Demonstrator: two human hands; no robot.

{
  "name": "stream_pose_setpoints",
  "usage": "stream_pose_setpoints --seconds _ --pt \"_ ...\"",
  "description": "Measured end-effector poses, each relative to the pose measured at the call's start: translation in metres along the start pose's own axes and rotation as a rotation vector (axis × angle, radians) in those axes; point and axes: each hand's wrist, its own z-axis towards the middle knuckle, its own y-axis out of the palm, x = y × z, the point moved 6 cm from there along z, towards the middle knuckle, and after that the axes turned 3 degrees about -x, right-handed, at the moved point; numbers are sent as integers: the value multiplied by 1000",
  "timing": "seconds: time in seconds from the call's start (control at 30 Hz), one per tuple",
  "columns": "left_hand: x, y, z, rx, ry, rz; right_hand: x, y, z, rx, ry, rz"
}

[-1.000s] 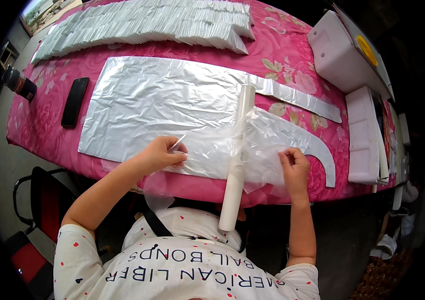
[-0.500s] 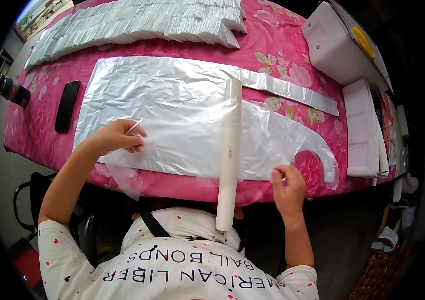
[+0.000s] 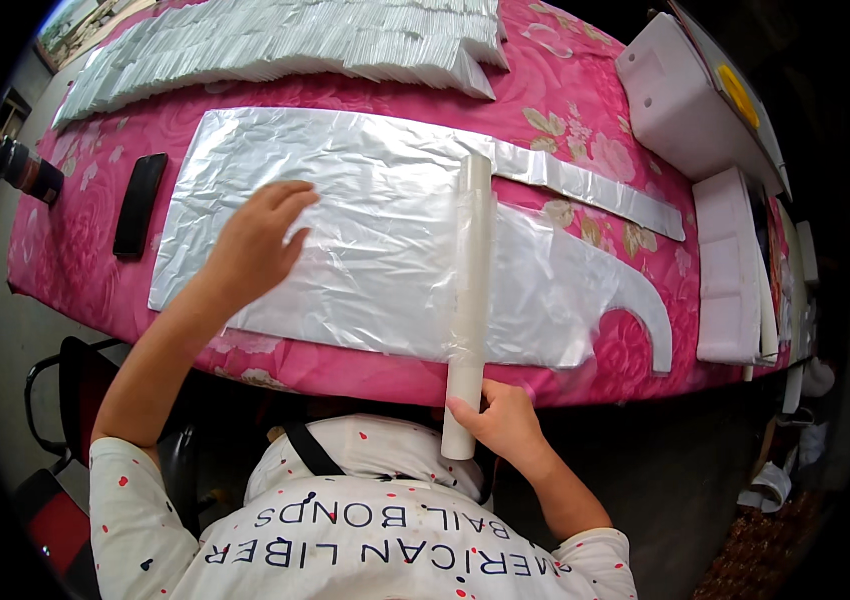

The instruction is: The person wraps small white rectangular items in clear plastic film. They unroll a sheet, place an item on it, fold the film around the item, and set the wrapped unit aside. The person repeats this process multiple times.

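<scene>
A stack of silver plastic sheets (image 3: 365, 290), shaped like vest bags with two handle-like strips on the right, lies flat before me. Across it, from far to near, rests a roll of clear plastic film (image 3: 471, 250), its near end jutting over the table edge. My right hand (image 3: 510, 425) grips the roll near that end, thumb on top and the other fingers partly hidden. Over the left part of the silver stack hovers my left hand (image 3: 260, 240), fingers stretched out and thumb apart, with nothing visible in it.
A pink floral cloth (image 3: 565, 390) covers the table. Rows of folded white-silver packets (image 3: 285, 50) line the far side. A black phone (image 3: 140, 205) and a dark bottle (image 3: 30, 172) are at left; white foam boxes (image 3: 725, 265) stand at right. A chair (image 3: 75, 400) is at lower left.
My left hand has moved farther from me and opened. My right hand has come left onto the roll. The loose clear film hanging at the near left edge is no longer there.
</scene>
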Motion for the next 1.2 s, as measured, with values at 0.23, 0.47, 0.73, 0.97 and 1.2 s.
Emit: stream_pose_setpoints --seconds 0.23,0.47,0.73,0.97,1.2 --pt "95 111 18 -49 150 -271 3 4 -4 0 -3 -45" --pt "97 144 12 -110 137 -99 -6 -23 17 -50 1 -32" --pt "97 145 11 -110 140 11 -52 -73 138 110 -183 288" --pt "101 140 12 -158 142 38 -50 -101 243 26 -226 1459" --pt "101 142 14 -151 129 8 27 -245 247 344 -602 1820"
